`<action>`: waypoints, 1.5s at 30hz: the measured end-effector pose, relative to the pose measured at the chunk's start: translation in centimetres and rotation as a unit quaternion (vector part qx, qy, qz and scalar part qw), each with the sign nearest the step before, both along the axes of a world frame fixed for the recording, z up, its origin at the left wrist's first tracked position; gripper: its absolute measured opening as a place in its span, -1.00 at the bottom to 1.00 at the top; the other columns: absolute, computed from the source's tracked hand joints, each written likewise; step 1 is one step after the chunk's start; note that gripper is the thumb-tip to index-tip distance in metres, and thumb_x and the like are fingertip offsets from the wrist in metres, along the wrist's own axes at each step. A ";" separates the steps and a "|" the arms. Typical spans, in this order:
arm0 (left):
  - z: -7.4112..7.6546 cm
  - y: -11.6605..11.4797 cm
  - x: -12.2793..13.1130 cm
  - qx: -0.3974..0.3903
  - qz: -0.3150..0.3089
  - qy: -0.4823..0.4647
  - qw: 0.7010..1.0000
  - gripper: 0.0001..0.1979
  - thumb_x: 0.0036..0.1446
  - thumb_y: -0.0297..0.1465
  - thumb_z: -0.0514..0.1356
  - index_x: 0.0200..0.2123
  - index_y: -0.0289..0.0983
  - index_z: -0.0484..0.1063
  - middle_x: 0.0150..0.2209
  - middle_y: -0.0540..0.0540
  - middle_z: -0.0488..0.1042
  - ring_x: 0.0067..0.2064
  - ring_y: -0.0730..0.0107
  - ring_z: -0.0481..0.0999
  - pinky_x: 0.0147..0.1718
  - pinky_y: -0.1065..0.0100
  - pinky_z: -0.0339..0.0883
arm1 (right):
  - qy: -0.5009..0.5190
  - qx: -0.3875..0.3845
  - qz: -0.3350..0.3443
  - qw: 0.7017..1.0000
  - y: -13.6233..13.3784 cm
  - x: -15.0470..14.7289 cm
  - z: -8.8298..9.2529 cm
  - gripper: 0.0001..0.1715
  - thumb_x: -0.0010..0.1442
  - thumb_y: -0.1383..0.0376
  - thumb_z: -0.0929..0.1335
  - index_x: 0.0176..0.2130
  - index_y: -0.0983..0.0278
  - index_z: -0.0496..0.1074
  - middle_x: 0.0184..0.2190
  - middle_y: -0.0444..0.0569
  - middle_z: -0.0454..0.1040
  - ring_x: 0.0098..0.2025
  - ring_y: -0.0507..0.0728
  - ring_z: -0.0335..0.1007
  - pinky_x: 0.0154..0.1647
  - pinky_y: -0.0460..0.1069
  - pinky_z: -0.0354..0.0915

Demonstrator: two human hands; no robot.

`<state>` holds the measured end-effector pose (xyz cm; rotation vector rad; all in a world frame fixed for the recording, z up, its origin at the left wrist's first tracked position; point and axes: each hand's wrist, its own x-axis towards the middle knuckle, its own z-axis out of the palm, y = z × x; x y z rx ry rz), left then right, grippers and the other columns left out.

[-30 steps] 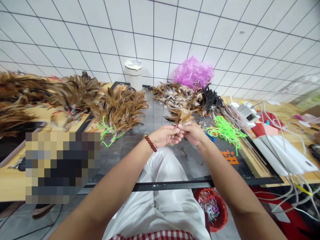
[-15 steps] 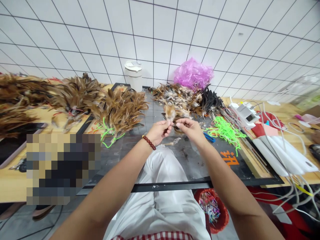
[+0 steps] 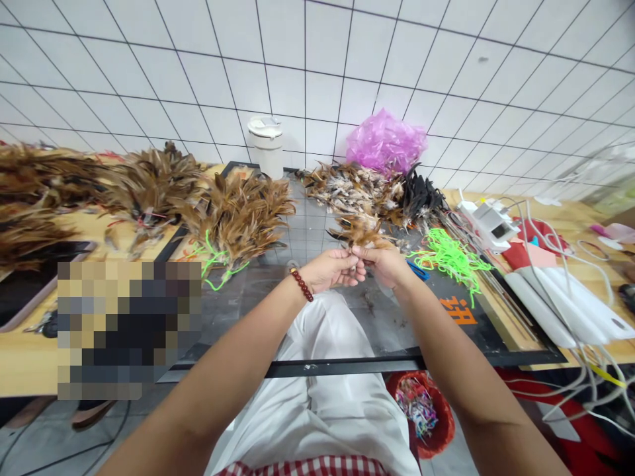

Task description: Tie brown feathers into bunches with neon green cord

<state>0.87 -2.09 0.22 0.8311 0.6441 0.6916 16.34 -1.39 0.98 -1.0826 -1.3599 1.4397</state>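
Feathers (image 3: 366,236) are pinched; below, red bin (image 3: 446,433) holds multicoloured scraps (image 3: 419,410).

Orange character (image 3: 458,311), unclear, on dark board (image 3: 482,338)

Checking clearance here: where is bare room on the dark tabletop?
Free: between the brown feather bundle and mottled feather pile; between the bundle's green cord and left hand. Crowded: back right, under black feathers and tangled green string.

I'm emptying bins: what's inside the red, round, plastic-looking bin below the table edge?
Inside the red, round, plastic-looking bin, a heap of multicoloured, shredded-looking scraps shows. Whatever lies beneath them is covered, as is the bin's bottom.
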 end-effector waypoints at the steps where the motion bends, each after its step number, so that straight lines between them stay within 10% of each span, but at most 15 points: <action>1: 0.0 0.1 0.1 -0.004 0.033 -0.012 0.999 -0.82 0.02 -0.39 0.31 -0.42 -0.43 0.45 -0.45 -0.16 0.50 -0.43 0.45 0.52 -0.39 0.42 0.40 | -0.030 0.036 -0.008 0.999 0.0 0.0 0.0 -0.57 -0.10 0.00 0.46 -0.43 0.28 0.40 -0.55 -0.16 0.33 -0.54 0.00 0.22 -0.50 -0.06 0.24; 7: -0.2 0.5 0.1 -0.030 0.141 -0.096 0.985 -0.88 0.02 -0.43 0.29 -0.41 -0.38 0.44 -0.39 -0.06 0.48 -0.45 0.59 0.42 -0.31 0.42 0.38 | -0.324 0.384 -0.092 0.860 -0.4 0.1 -0.1 -0.18 -0.02 0.06 0.45 0.17 0.21 0.21 -0.17 0.06 0.34 -0.18 0.20 0.29 -0.15 0.10 0.28; 13: -0.1 0.3 0.2 -0.030 0.134 -0.097 0.986 -0.88 0.03 -0.43 0.28 -0.40 -0.37 0.43 -0.38 -0.06 0.47 -0.35 0.47 0.47 -0.26 0.35 0.38 | -0.428 0.432 -0.138 0.782 -1.0 -0.2 -0.1 -0.32 0.17 0.15 0.31 0.23 0.25 0.13 -0.14 0.12 0.35 -0.14 0.25 0.30 -0.11 0.14 0.24; 19: 0.8 1.1 -0.6 0.009 0.292 -0.082 0.953 -0.86 0.07 -0.39 0.26 -0.40 -0.34 0.38 -0.50 0.03 0.39 -0.50 0.64 0.35 -0.51 0.55 0.20 | -0.355 0.426 0.060 0.830 -0.9 0.8 1.1 -0.77 0.16 0.16 0.35 -0.23 0.23 0.50 -0.37 -0.02 0.43 -0.30 0.11 0.34 -0.23 0.00 0.25; 25: 0.8 1.6 -1.1 0.001 0.335 -0.080 0.939 -0.88 0.10 -0.42 0.22 -0.41 -0.35 0.36 -0.57 0.07 0.29 -0.58 0.68 0.25 -0.60 0.57 0.09 | -0.382 0.356 0.244 0.817 -0.8 0.9 0.7 -0.89 0.11 0.35 0.36 -0.37 0.27 0.53 -0.40 -0.05 0.44 -0.32 0.06 0.35 -0.25 -0.04 0.22; 32: -0.1 1.5 -0.9 0.002 0.280 -0.073 0.957 -0.91 0.14 -0.45 0.18 -0.39 -0.36 0.39 -0.43 -0.03 0.44 -0.43 0.57 0.44 -0.40 0.48 0.32 | -0.064 0.135 0.007 0.989 0.0 0.0 0.0 -0.72 0.09 0.10 0.39 -0.38 0.25 0.33 -0.59 -0.21 0.33 -0.55 -0.03 0.23 -0.48 -0.10 0.21; 39: 0.0 0.8 -0.6 -0.012 0.121 -0.031 0.992 -0.91 0.07 -0.45 0.25 -0.37 -0.39 0.45 -0.30 -0.17 0.53 -0.28 0.38 0.55 -0.22 0.29 0.41 | 0.130 0.049 -0.118 0.983 1.0 0.2 -0.2 -0.54 -0.19 0.06 0.54 -0.43 0.24 0.34 -0.61 -0.24 0.36 -0.56 -0.06 0.30 -0.48 -0.14 0.28; 45: 0.1 0.7 0.0 0.004 0.158 -0.018 0.987 -0.85 0.14 -0.52 0.16 -0.47 -0.44 0.44 -0.50 -0.11 0.46 -0.49 0.53 0.46 -0.39 0.43 0.38 | 0.108 0.016 -0.091 0.990 0.4 -0.3 0.0 -0.52 -0.20 0.07 0.54 -0.37 0.25 0.37 -0.55 -0.22 0.41 -0.50 -0.04 0.35 -0.42 -0.12 0.29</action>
